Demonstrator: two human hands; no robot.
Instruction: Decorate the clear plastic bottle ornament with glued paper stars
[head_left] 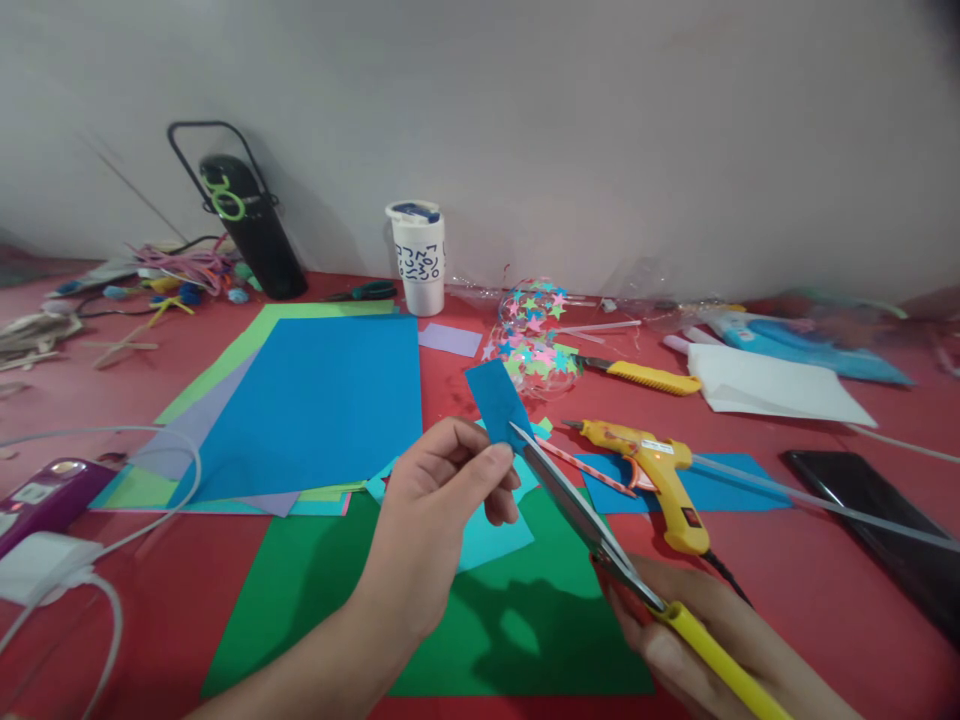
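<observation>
My left hand (439, 510) pinches a small blue paper strip (496, 400) and holds it up over the table. My right hand (697, 640) grips yellow-handled scissors (577, 510), whose blade tips touch the strip's lower edge by my left thumb. Under both hands lies a green paper sheet (322, 600) with a light blue paper piece (491, 535) on it.
A stack of blue, green and lilac sheets (315, 400) lies left of centre. A yellow glue gun (660, 475), a yellow utility knife (645, 375), a star-covered clear ball (536, 345), white paper (772, 385) and a black phone (877, 520) sit on the right. A white cup (418, 255) stands at the wall.
</observation>
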